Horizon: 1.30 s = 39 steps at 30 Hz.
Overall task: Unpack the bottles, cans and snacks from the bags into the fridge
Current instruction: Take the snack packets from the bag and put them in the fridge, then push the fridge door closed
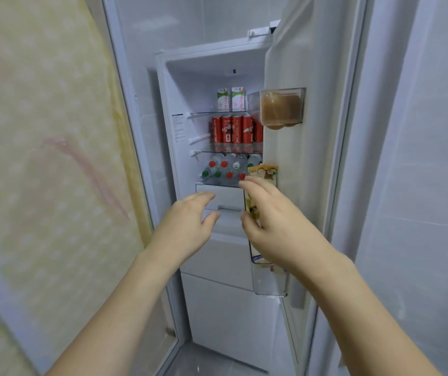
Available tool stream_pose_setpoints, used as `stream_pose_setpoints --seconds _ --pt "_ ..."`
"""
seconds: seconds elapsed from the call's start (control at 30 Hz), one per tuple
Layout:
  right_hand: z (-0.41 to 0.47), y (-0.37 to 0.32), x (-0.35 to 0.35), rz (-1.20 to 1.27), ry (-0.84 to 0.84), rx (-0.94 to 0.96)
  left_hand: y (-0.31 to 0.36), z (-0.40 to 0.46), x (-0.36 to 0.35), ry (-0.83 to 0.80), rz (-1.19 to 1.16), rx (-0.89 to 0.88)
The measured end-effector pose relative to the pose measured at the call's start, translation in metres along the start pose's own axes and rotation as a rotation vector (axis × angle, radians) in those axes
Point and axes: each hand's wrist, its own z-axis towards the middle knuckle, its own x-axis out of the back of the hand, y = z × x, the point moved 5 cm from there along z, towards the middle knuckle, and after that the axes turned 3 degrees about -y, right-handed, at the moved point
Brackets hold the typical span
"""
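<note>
We find the fridge [179, 109] open, its door [293, 63] swung right. Inside: two cartons [231, 99] on the top shelf, red cans [235, 130] on the shelf below, bottles [225, 169] lying under those. A snack packet [263, 172] stands in the door bin [270, 283]. Our left hand [187, 223] and right hand [271, 221] reach forward, each grip released, grasping nothing.

Above both hands, glass fridge shelves [224, 152] carry two cartons [231, 99], red cans [235, 130], and lying water bottles [225, 169].
</note>
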Motion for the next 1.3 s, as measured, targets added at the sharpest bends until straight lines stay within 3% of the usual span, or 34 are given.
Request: stream_pose_setpoints --seconds 0.3,0.43,0.67,0.73,0.93,1.13,1.3 --pt "-0.033 0.003 0.058 0.211 0.201 0.239 0.054 -0.029 0.022 0.133 0.015 0.028" --pt "-0.05 0.018 0.105 0.311 0.436 0.373 0.095 -0.035 0.027 0.215 0.033 0.009" --pt "-0.062 0.066 0.147 0.417 0.721 0.355 0.165 -0.042 0.021 0.33 0.008 -0.027" --pt "-0.058 0.082 0.145 0.501 0.71 0.287 0.18 -0.041 0.018 0.327 0.001 -0.043" --pt "-0.04 0.12 0.11 0.857 0.459 0.054 0.213 -0.033 0.01 0.35 -0.01 -0.077" --pt "-0.029 0.121 0.092 0.966 0.406 0.103 0.212 -0.031 0.009 0.399 0.007 -0.033" --pt "-0.017 0.11 0.076 0.906 0.36 0.17 0.193 -0.032 0.014 0.441 -0.021 0.052"
